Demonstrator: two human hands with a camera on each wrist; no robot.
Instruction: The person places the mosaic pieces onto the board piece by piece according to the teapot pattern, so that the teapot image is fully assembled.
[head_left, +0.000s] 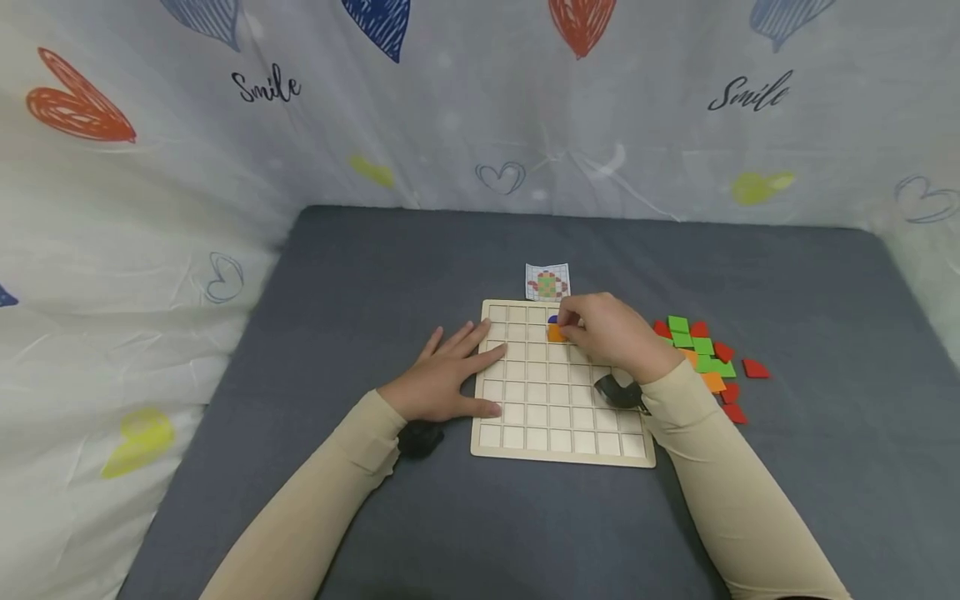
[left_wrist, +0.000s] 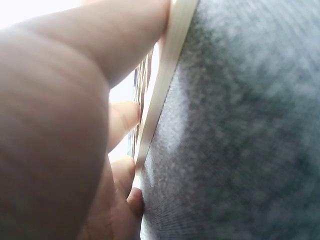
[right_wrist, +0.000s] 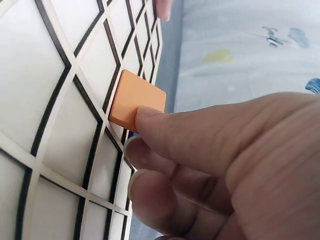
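A pale wooden grid board (head_left: 536, 417) lies on the grey cloth. My left hand (head_left: 442, 379) rests on its left edge with fingers spread, and the left wrist view shows the thumb and fingertips along the rim. Over the upper rows, my right hand (head_left: 617, 332) pinches an orange square tile (right_wrist: 132, 97); its thumb lies on the tile's face and the other fingers curl beneath. The tile is tilted over the grid cells in the right wrist view. Just behind it sits a blue piece (head_left: 552, 319) in the top row, partly hidden by tile and fingers.
Loose green, red and orange tiles (head_left: 702, 344) lie to the right of the board, partly behind my right forearm. A small printed pattern card (head_left: 547, 272) touches the board's far edge. Behind the table hangs a white patterned curtain (head_left: 450, 108).
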